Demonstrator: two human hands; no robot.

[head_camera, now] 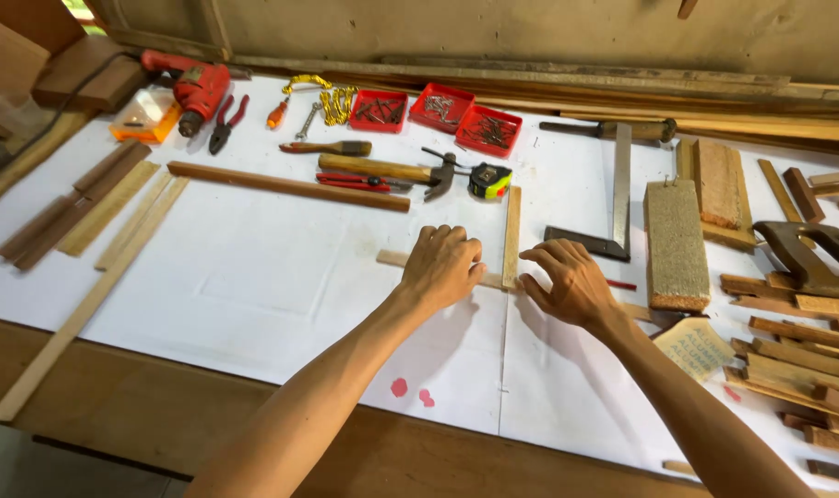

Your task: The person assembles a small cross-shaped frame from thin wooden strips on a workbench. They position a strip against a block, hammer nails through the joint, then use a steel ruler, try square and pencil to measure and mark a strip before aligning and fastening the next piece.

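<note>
- Two bare hands rest on a white sheet (253, 267) spread over a brown wooden bench (161, 415).
- Left hand (440, 266) lies palm down, grasping nothing, on a flat wooden strip (393, 259).
- Right hand (571, 281), fingers spread and loose, touches where that strip meets an upright strip (511, 235).
- Behind them lie a hammer (392, 170), a tape measure (489, 181) and three red trays (438, 109) of nails.
- Beyond the bench runs a dull plank wall (530, 32).

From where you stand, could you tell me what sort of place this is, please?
Most likely a small woodworking bench: a red power drill, a hammer and red trays of nails lie on a white-covered table, and both hands press thin wooden strips.
</note>
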